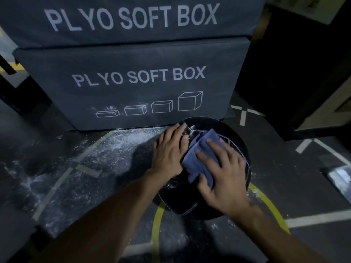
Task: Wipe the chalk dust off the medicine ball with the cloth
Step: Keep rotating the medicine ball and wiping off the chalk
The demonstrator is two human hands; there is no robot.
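Lower right of frame: my right hand (222, 168) presses the cloth (199, 160) flat-fingered onto the medicine ball (235, 141); my left hand (169, 150) (open, fingers straight) steadies the ball's left side.

I read "PLYO SOFT BOX" in pale capitals on the upper dark grey padded box (133, 18), and the same words, smaller, on the lower dark grey padded box (133, 78) beneath it. Under that lower lettering I see four outlined box drawings, growing taller left to right.

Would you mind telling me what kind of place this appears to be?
Most likely a gym: stacked plyo soft boxes, a black medicine ball on the floor, and chalk dust scattered over painted floor lines.
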